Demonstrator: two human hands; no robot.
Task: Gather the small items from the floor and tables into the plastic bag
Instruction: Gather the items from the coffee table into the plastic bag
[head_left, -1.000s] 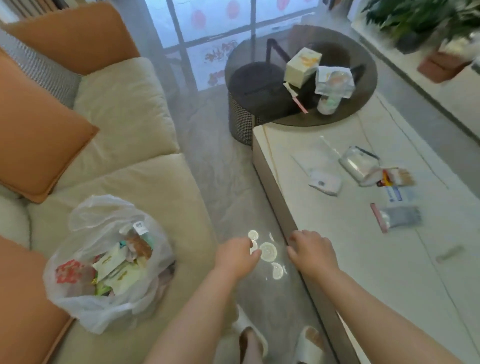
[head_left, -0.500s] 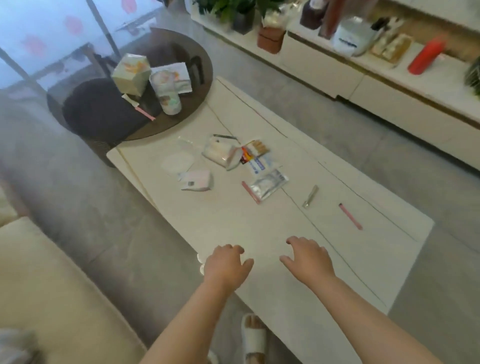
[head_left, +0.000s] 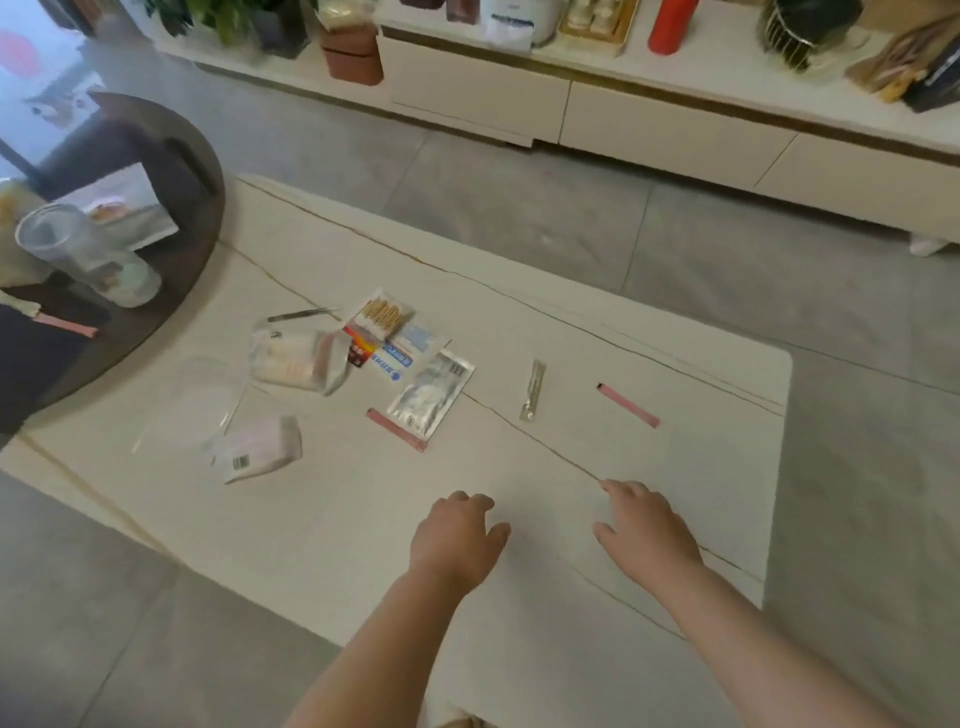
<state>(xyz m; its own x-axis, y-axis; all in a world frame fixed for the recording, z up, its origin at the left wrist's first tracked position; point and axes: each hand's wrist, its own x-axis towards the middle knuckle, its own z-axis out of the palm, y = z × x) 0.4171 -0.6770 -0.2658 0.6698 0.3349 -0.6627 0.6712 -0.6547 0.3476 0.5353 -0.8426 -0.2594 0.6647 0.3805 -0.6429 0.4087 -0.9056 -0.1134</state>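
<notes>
Between pickups — reaching over the worktop (head_left: 519, 649), nothing gripped yet.

Left hand (head_left: 457, 538) and right hand (head_left: 649, 535) both empty, fingers loosely bent, hovering low above bare worktop. Ahead of the right hand: nail clipper (head_left: 533, 389) and pink strip (head_left: 628, 406). Ahead-left of the left hand: foil sachet (head_left: 431, 391), cotton swab pack (head_left: 383, 314), clear pouch (head_left: 298, 358), pink packet (head_left: 257, 451). Plastic bag out of view. Next, probably: extend forward, pinch the nearest flat pieces — thin, so likely needing a fingertip edge-lift.
</notes>
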